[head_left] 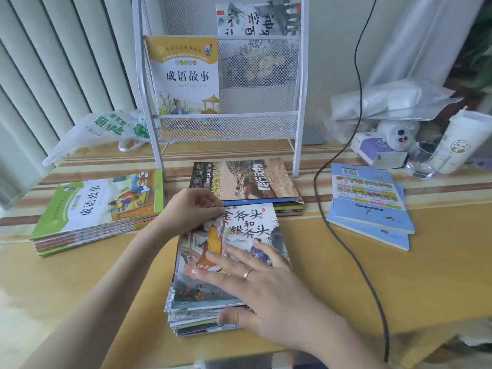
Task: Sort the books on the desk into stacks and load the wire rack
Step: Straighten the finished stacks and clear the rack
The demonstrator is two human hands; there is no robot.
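A stack of thin picture books (255, 217) lies on the desk right in front of me. My right hand (255, 283) lies flat on its top cover, fingers spread, thumb against the stack's near edge. My left hand (191, 206) pinches the top book's far left corner. Three more stacks lie flat: green-covered books (101, 209) at left, reptile-cover books (247, 182) behind, blue workbooks (370, 206) at right. The white wire rack (298, 113) stands at the back, holding a yellow book (183, 75) and an ink-painting book (255, 17) above it.
A black cable (346, 241) runs from the wall across the desk and off its front edge. A plastic bag (101, 129) lies left of the rack. A tissue box (375, 151), a plush toy, a clear holder and a white cup (460, 142) crowd the right back corner.
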